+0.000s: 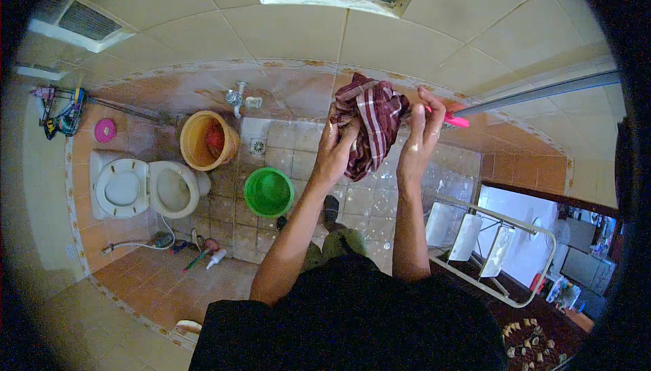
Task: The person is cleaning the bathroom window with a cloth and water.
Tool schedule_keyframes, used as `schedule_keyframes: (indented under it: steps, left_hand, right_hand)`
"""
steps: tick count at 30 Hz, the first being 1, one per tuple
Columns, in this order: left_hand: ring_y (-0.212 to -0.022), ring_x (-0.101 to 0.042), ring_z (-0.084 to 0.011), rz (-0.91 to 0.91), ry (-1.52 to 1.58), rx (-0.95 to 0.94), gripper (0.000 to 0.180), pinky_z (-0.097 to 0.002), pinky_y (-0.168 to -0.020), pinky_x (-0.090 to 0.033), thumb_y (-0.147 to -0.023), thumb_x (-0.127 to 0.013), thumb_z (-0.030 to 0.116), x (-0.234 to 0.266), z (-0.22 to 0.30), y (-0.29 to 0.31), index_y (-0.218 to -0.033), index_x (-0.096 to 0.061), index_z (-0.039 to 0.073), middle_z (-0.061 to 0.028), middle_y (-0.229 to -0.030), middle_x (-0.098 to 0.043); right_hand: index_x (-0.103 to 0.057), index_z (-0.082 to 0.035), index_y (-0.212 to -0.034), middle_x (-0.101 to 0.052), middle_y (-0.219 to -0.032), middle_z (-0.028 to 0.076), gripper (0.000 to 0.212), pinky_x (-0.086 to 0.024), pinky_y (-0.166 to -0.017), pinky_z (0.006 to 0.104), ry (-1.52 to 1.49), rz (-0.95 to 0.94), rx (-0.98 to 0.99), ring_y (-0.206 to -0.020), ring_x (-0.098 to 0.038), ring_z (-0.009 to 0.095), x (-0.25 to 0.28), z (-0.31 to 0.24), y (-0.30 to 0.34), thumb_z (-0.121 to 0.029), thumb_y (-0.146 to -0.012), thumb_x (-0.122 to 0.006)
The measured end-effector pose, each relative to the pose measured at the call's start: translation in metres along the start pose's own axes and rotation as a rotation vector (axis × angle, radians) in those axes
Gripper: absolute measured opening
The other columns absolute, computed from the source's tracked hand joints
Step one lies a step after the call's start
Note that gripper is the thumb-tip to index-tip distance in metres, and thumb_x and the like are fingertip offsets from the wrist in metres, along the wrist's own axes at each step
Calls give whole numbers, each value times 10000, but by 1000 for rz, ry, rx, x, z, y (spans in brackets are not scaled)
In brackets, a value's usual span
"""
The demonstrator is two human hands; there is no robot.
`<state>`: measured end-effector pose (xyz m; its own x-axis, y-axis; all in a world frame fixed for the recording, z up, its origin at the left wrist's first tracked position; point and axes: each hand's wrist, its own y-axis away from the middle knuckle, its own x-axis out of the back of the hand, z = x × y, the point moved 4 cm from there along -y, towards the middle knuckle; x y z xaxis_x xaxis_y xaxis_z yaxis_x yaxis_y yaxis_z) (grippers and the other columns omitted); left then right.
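Observation:
A bunched maroon cloth (371, 123) with white check lines is held up in front of me, above the tiled floor. My left hand (333, 154) has its fingers closed on the cloth's left side. Just right of the cloth, my right hand (422, 144) is raised with thumb and fingers apart, and nothing shows between them. Whitish wet marks, perhaps suds, dot the skin of both hands. Behind the right fingers shows the pink end (456, 121) of a long grey pole (536, 95) leaning along the wall.
A green basin (252, 193) sits near my feet, beyond it an orange bucket (190, 142) under a wall tap (236, 96). A toilet (154, 182) stands left, with brushes and a white bottle (216, 258) nearby. White-stepped ladder (468, 237) at right, beside a doorway.

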<state>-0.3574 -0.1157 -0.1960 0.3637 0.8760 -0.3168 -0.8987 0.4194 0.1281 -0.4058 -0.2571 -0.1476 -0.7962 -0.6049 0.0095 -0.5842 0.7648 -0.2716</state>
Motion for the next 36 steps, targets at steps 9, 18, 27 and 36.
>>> schedule_keyframes:
  steps: [9,18,27,36]
  left_hand:
    - [-1103,-481,-199,-45,-235,-229,392,-349,-996,-391,-946,-577,80,-2,5,2,-1276,-372,22,-109,-1165,-477]
    - [-1258,-431,-204,63,144,-31,610,-367,-1073,-350,-970,-583,271,-1,-19,-22,-1429,-244,58,-127,-1371,-429]
    - [-1403,-341,-228,-125,280,65,812,-391,-1158,-269,-966,-281,682,-57,-14,-61,-1526,-258,94,-63,-1521,-374]
    - [-1258,-519,-219,-307,777,370,564,-380,-1063,-403,-1027,-335,511,-77,34,-106,-1424,-452,128,-56,-1387,-542]
  right_hand:
    - [-596,-42,-995,-538,-1035,136,328,-454,-878,383,560,-111,336,-1003,-542,265,-2,-26,7,-217,-790,-783]
    - [-541,-58,-1292,-641,-1164,59,378,-488,-930,353,-687,-96,-466,-1058,-615,198,-12,-15,-24,-269,-983,-592]
    - [-577,-127,-1338,-540,-870,158,482,-485,-733,386,735,-226,430,-771,-568,320,-66,-59,-59,-3,-873,-579]
    - [-579,-313,-1337,-553,-936,121,540,-522,-699,427,1150,-157,466,-817,-629,313,-81,-65,-83,-60,-860,-566]
